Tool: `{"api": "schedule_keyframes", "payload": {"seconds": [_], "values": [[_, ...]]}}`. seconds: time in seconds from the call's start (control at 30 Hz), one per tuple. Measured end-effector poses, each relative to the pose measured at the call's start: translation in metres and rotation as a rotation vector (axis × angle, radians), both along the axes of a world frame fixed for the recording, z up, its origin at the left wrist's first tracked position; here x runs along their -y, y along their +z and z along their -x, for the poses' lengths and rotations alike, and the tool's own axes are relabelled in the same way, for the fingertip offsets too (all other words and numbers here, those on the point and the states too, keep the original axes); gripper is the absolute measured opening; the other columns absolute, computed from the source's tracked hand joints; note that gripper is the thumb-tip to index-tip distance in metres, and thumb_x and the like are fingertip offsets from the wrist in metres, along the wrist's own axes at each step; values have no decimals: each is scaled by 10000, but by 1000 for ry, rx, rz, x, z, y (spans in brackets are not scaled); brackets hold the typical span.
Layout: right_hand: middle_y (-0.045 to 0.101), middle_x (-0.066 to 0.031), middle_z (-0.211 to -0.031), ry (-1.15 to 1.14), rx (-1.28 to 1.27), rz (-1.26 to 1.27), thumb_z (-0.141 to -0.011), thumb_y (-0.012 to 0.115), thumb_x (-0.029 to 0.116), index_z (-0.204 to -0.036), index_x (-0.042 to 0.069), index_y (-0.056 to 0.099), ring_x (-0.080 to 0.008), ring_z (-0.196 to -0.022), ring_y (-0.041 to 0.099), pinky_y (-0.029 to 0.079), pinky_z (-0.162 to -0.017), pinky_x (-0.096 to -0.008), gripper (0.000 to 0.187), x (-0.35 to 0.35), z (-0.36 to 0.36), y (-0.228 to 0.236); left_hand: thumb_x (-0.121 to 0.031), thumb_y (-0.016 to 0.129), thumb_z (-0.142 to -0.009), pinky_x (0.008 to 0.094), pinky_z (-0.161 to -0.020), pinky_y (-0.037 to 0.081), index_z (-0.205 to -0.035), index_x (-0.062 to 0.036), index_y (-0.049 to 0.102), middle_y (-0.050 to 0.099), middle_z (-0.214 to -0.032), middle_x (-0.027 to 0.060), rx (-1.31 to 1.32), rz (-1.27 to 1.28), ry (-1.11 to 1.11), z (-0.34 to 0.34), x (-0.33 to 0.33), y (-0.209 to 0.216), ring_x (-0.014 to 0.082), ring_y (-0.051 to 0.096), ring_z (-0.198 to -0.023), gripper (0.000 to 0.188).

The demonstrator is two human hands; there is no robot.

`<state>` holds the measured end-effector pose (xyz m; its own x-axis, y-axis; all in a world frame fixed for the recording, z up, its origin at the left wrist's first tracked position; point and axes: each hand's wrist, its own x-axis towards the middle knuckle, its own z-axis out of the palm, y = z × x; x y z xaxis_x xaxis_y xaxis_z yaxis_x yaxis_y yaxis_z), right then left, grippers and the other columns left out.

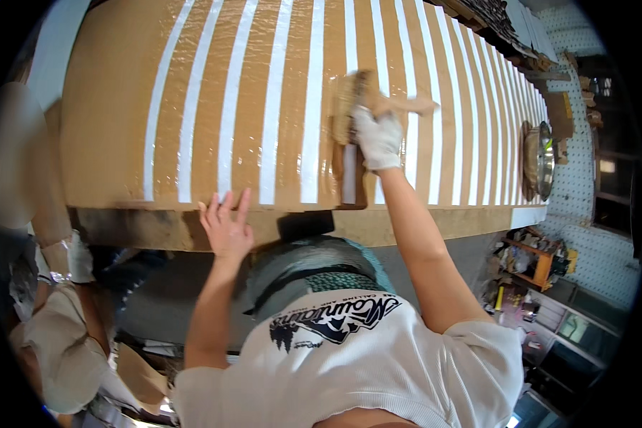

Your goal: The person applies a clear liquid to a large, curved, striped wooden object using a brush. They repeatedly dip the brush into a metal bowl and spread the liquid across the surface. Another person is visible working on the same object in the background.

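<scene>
The right hand (378,137), in a white glove, closes around a wide wooden brush (357,100) on the shiny brown board with white stripes (214,107). At eight o'clock from it, the bare left hand (227,227) rests open-fingered on the board's near edge, holding nothing.

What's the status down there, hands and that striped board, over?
Right hand, gloved, gripping wide brush on striped board. Left hand, bare, open, fingers on board's near edge. Metal bowl at far right; nothing blocking the brush.
</scene>
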<state>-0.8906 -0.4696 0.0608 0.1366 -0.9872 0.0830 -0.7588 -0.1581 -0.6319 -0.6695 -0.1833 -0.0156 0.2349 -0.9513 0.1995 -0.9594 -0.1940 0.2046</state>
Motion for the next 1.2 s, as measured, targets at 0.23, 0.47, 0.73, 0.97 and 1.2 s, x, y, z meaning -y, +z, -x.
{"api": "schedule_keyframes", "payload": {"seconds": [0.23, 0.47, 0.73, 0.97, 1.2], "values": [[656, -150, -1227, -701, -320, -178, -890, 664, 252, -1312, -7, 564, -264, -1056, 655, 540, -902, -363, 506, 12, 182, 22, -137, 660, -659, 654, -1152, 193, -1486, -339, 435, 436, -1403, 124, 5, 9, 7, 8, 6, -2, 412, 332, -1354, 880], [674, -211, -952, -58, 104, -132, -912, 603, 332, -1053, 19, 586, -358, -846, 651, 515, -762, -440, 344, -50, 27, 27, -129, 632, -673, 597, -1170, 198, -1467, -121, 413, 451, -1391, 136, 24, -22, 9, 8, 7, -1, 398, 313, -1385, 824], [667, -228, -1016, -93, -168, 7, -921, 567, 491, -1058, 26, 658, -416, -936, 612, 468, -886, -489, 493, -54, 144, -38, -34, 612, -684, 564, -1152, 273, -1348, -67, 478, 494, -1369, 133, -70, 5, -19, 2, 1, 8, 376, 391, -1364, 679], [701, -200, -1041, -502, -371, -71, -857, 629, 543, -1175, 50, 627, -386, -962, 664, 504, -865, -442, 587, -3, 273, -2, -40, 624, -766, 500, -1120, 348, -1300, -42, 554, 556, -1315, 167, -212, 98, 57, 17, 1, 19, 365, 473, -1304, 538], [676, -97, -1101, 488, -259, 554, -896, 646, 306, -1165, 168, 683, -284, -806, 682, 555, -742, -365, 305, -12, 179, 38, -363, 696, -887, 434, -1040, 439, -1221, 74, 610, 584, -1306, 270, -84, 61, 364, 54, 20, 9, 397, 546, -1234, 557]]}}
